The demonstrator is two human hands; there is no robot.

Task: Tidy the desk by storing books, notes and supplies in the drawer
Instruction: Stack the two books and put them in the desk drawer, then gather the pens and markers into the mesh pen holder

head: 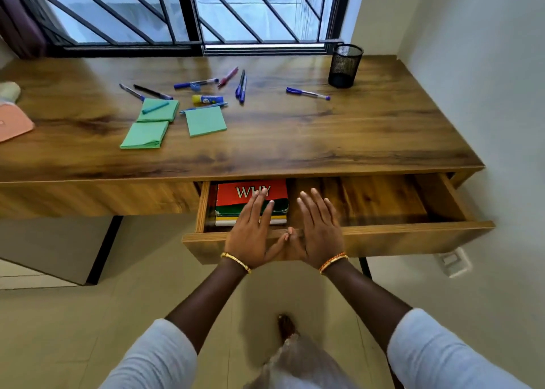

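1. Your left hand [253, 229] and right hand [317, 226] are both flat with fingers straight, holding nothing, thumbs touching over the front rim of the open drawer [383, 235].
2. The book stack [250, 200] lies in the drawer's left end, the left fingers over its red cover; whether they touch it I cannot tell.
3. The notes [205, 121] and pens [241, 86] lie on the desk [354, 129], beyond the drawer and to your left.
4. Judgement: your left hand is the nearer one for the notes; the reach runs forward and left.
5. The lone pen [308, 93] lies forward of the right hand, long axis across you.
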